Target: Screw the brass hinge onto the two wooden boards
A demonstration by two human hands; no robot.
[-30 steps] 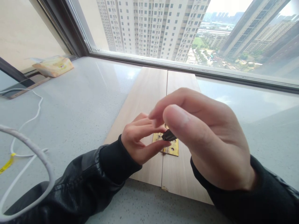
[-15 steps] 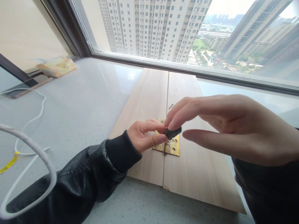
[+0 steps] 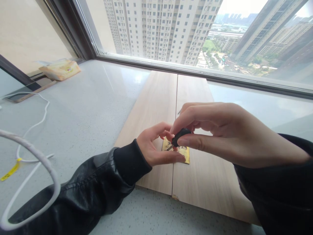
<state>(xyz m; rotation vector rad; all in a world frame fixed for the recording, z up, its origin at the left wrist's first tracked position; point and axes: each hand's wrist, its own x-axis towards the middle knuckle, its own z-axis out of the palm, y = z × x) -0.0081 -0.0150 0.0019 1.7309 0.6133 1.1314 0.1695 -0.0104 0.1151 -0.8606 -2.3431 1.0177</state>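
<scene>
"Tall buildings (image 3: 161,29) are standing beyond a wide window (image 3: 132,65), and daylight is spreading over a pale, speckled worktop (image 3: 97,98). What is lying on it?"

"Two light wooden boards (image 3: 156,94) are lying side by side, with a narrow seam (image 3: 176,94) running between them toward the glass. Across it, a yellow hinge (image 3: 186,156) is straddling both boards, part of it hiding from view."

"Who is working there?"

"Someone in black sleeves (image 3: 97,186) is working over the hinge. The right hand (image 3: 220,133) is gripping a black-handled screwdriver (image 3: 182,136) between thumb and fingers, and the tool's thin metal shaft is slanting down to the left, over the hinge."

"Is the tip meeting anything?"

"I cannot tell from this angle. One small screw (image 3: 179,112) is showing on the boards, just beyond the right hand, which is hiding part of it."

"And the left hand (image 3: 156,143)?"

"It is spreading its thumb and index finger apart around the tool, the thumb lying over the hinge's near part. Whether any fingertip is touching the screwdriver, I cannot tell."

"What is filling the left side?"

"White cable (image 3: 36,151) is looping past the left sleeve, carrying a yellow tag (image 3: 11,170), while a soft yellow packet (image 3: 61,70) is sitting near the window, well apart from the boards."
</scene>
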